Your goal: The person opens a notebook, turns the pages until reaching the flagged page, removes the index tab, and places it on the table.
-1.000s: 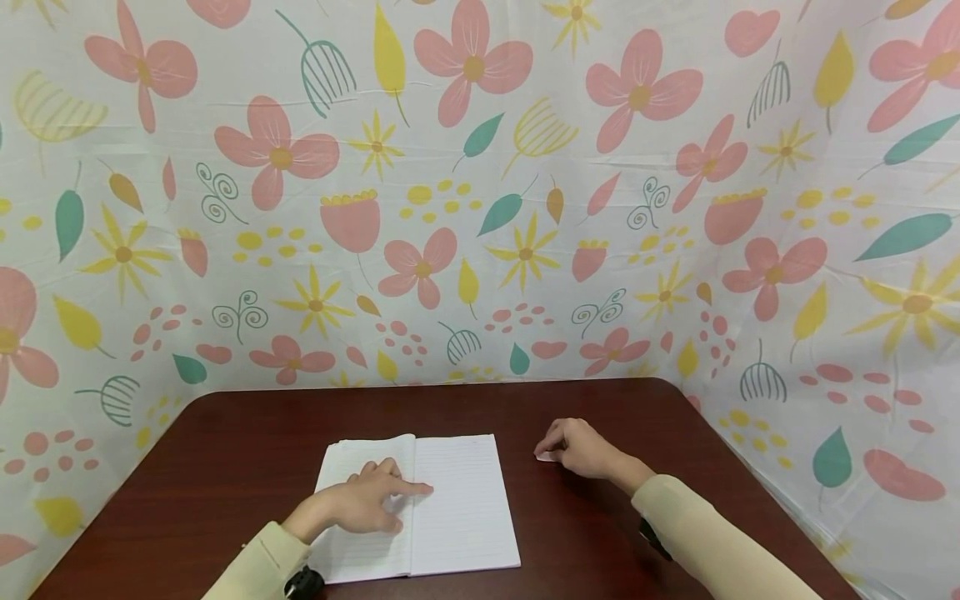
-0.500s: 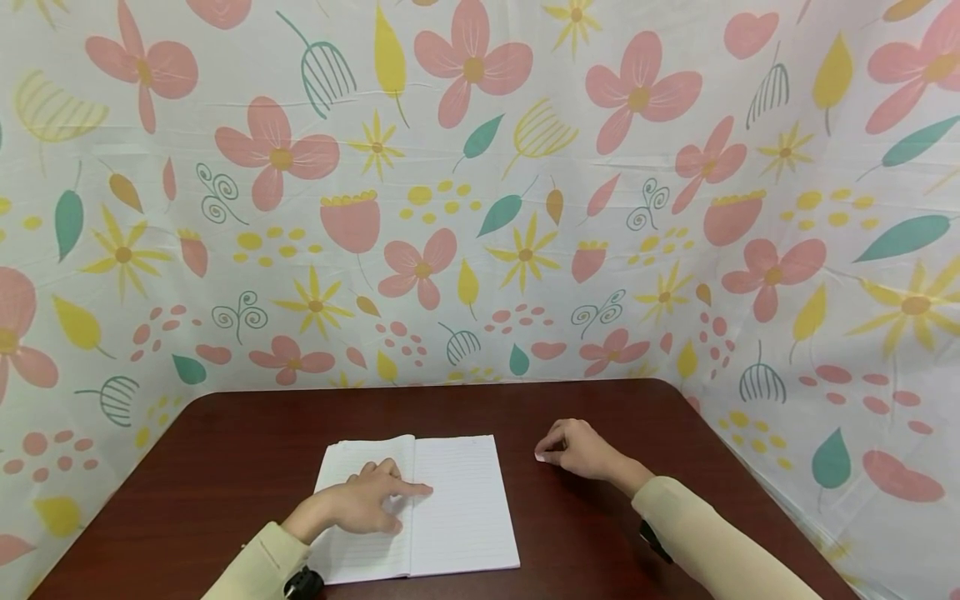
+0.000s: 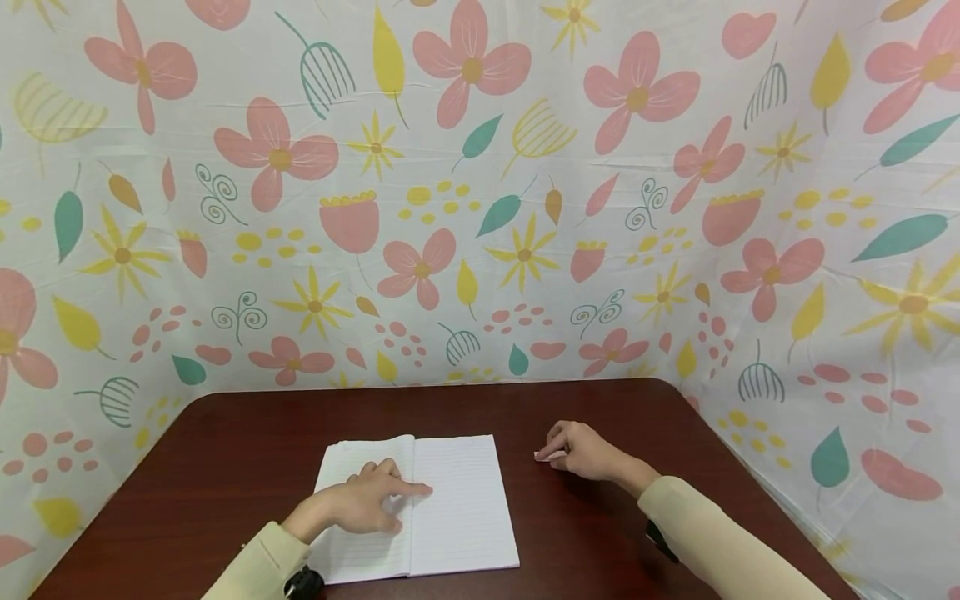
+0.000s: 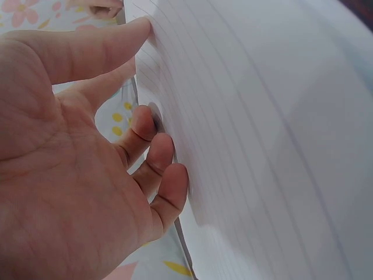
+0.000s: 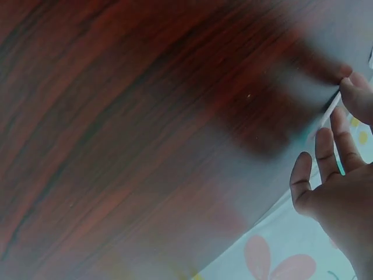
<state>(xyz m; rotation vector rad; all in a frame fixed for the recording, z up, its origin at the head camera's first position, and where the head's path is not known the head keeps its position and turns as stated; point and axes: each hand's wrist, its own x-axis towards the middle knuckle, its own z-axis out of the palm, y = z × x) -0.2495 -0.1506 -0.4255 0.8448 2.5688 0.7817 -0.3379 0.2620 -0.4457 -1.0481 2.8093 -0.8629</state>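
An open lined notebook lies on the dark wooden table, its pages bearing no visible writing. My left hand rests on the left page, index finger stretched across the centre fold and thumb spread; the left wrist view shows the fingertips against the lined paper. To the notebook's right, my right hand pinches a small, thin white piece at the tabletop. That piece is mostly covered by the fingers, so its kind is unclear. The right wrist view shows the thumb by its pale edge.
The reddish-brown table has rounded far corners. A floral curtain hangs close behind it and along its sides. Each wrist carries a black device at the cuff.
The right hand's fingers have shifted slightly on the white piece, and more of it shows than half a second ago. The right forearm has moved a little rightward. The left hand stays put.
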